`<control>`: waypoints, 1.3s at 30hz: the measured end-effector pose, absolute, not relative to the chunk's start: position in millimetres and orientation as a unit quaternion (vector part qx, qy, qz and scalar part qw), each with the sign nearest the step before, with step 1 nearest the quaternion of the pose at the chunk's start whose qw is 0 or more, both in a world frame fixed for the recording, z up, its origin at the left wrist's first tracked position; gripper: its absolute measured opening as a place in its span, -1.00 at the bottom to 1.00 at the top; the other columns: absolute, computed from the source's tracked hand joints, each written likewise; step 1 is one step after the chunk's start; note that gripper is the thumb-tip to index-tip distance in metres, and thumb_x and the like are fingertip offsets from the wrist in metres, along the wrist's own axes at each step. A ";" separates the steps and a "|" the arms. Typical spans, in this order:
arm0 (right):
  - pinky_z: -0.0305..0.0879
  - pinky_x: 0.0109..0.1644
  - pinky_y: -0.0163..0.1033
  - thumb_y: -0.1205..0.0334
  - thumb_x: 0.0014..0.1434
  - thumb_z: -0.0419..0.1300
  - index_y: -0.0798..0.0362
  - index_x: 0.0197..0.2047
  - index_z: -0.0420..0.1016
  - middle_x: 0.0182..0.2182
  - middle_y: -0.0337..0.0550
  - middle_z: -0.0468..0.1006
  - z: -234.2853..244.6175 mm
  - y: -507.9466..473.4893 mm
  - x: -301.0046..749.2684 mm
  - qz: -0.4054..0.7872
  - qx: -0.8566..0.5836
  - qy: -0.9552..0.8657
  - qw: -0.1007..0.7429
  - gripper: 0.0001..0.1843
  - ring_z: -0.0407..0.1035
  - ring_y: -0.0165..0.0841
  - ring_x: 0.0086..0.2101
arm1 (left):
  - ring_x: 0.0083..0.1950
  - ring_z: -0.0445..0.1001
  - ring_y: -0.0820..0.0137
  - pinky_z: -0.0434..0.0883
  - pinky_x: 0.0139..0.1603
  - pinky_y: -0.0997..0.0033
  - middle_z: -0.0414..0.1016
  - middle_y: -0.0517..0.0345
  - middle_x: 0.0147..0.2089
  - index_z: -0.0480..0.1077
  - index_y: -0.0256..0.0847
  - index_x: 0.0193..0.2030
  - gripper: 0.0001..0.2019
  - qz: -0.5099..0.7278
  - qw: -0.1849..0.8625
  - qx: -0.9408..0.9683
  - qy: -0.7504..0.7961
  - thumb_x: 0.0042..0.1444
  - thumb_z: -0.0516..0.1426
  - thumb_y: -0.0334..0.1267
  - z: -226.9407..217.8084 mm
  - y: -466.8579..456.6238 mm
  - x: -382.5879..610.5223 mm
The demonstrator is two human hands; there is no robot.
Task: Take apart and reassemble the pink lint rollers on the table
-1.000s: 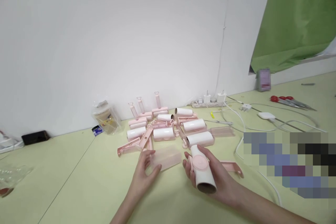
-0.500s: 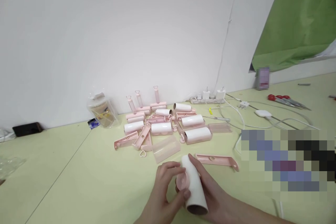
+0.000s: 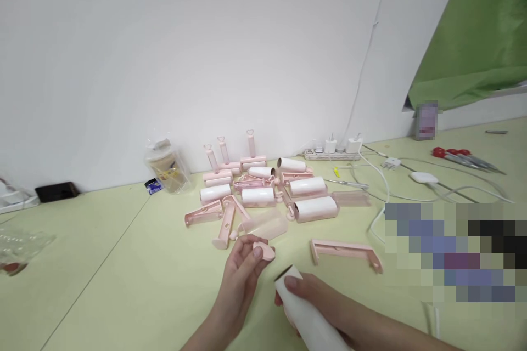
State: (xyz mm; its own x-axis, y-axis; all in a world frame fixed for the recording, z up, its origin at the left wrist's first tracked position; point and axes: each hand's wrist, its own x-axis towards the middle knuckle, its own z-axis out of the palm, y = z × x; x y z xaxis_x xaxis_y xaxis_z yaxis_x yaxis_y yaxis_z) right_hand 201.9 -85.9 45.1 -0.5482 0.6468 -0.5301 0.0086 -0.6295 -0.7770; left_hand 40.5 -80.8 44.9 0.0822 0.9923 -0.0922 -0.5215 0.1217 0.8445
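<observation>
While the left hand [image 3: 242, 269] pinched a pink disc [image 3: 265, 251] between thumb and fingers, the right hand [image 3: 317, 292] was closed around a white roll [image 3: 309, 321] near its open far end. The roll's long axis ran obliquely forward and to the left, so that this end lay just below and to the right of the disc, apart from it. A pink holder [image 3: 346, 249] lay crosswise on the table [image 3: 123, 285] beyond the right hand, the nearer of the two, gripped by neither.

Disc [image 3: 267, 252] left of roll [image 3: 309, 322]
</observation>
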 end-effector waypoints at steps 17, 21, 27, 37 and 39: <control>0.07 0.11 -0.19 -0.12 0.09 0.10 0.02 0.18 0.15 0.07 -0.09 0.34 40.5 -87.2 203.0 0.723 -0.386 -0.521 0.239 -0.34 0.14 -0.21 0.10 | 0.20 0.20 0.21 0.11 0.21 0.15 0.39 0.02 0.08 0.39 -0.12 -0.07 -0.69 0.483 0.553 0.541 0.410 0.14 0.01 -0.06 42.9 -105.8 54.0; 0.11 0.07 -0.18 -0.16 0.11 0.04 0.04 0.18 0.14 0.04 -0.05 0.35 40.6 -88.1 204.1 0.711 -0.364 -0.547 0.251 -0.33 0.20 -0.21 0.05 | 0.29 0.01 0.22 -0.05 0.28 0.11 0.21 0.11 0.22 0.28 -0.03 0.11 -0.63 0.406 0.530 0.630 0.398 0.17 -0.02 -0.10 39.5 -106.7 47.6; 0.21 -0.17 -0.25 -0.11 0.21 -0.10 0.06 -0.16 0.41 -0.39 -0.23 0.43 44.8 -72.5 210.4 0.728 -0.382 -0.491 0.289 -0.54 0.30 -0.36 -0.31 | 0.12 0.27 0.18 0.24 0.10 0.25 0.38 0.06 0.09 0.39 -0.09 -0.02 -0.67 0.492 0.602 0.477 0.411 0.07 0.11 -0.11 40.7 -91.3 40.6; 0.38 -0.27 -0.31 0.40 0.05 0.22 -0.04 -0.26 0.45 -0.39 -0.20 0.53 62.7 -69.7 228.7 0.359 -0.310 -0.733 0.488 -0.82 0.43 -0.37 -0.34 | -0.16 0.44 0.28 0.33 -0.16 0.38 0.50 0.00 -0.21 0.41 -0.29 -0.13 -0.66 0.550 0.743 0.153 0.349 0.07 0.11 -0.07 33.1 -87.9 52.0; 0.40 -0.17 -0.26 0.48 0.05 0.19 -0.16 -0.07 0.41 -0.27 -0.17 0.56 62.9 -77.8 233.2 0.231 -0.210 -0.820 0.479 -0.58 0.45 -0.32 -0.25 | -0.22 0.45 0.30 0.33 -0.19 0.40 0.50 -0.01 -0.28 0.44 -0.35 -0.21 -0.68 0.512 0.790 0.103 0.321 0.08 0.11 -0.09 26.8 -92.6 59.8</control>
State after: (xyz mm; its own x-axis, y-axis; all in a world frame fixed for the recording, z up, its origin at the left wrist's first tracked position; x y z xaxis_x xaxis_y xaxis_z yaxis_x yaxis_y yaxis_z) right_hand 233.2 -77.8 62.9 -0.4521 0.5664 0.6891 0.1240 0.8050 -0.5802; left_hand 59.8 -92.6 26.8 0.2690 0.8752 -0.4020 -0.7428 0.4542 0.4919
